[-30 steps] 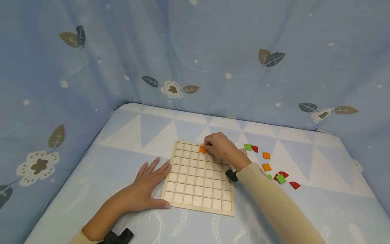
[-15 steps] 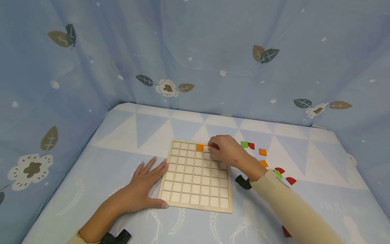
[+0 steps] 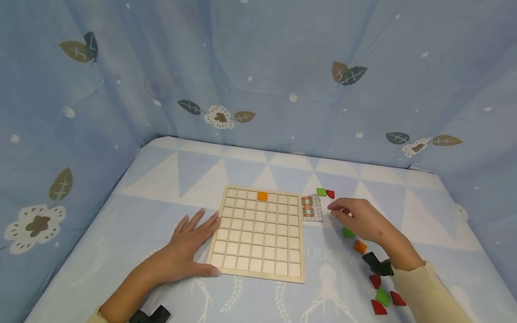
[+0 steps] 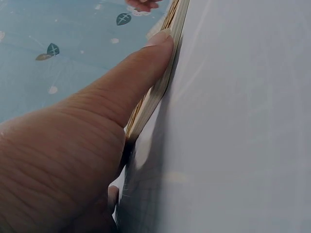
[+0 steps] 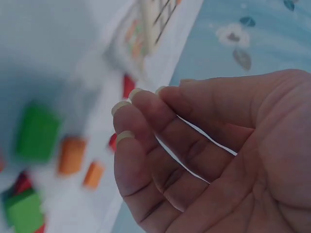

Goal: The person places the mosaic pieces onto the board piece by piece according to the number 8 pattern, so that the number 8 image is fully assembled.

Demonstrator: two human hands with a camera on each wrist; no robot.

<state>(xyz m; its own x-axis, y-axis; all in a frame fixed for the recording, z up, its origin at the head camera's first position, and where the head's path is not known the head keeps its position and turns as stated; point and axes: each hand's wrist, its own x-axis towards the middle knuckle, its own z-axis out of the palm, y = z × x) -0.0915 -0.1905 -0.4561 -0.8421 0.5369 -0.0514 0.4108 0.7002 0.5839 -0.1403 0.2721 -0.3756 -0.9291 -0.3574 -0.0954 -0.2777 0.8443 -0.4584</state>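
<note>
My left hand lies spread at the left side of a wooden grid board, fingertips and thumb touching its edge. In the left wrist view the thumb presses along the board's side. One orange square tile sits in a cell of the far row. To the right of the board, my right hand hovers over the loose tiles, its fingers loosely bent. Nothing shows between those fingers in the right wrist view. A small pattern card lies between board and right hand.
A green square tile and a red quarter-circle tile lie beyond the card. Nearer are a green tile, an orange tile, and several red and green pieces. Blue patterned curtain surrounds the table.
My right hand has left the board's far row and moved right, over the loose tiles. The orange tile in the board and the pattern card are now uncovered. My left hand stays put.
</note>
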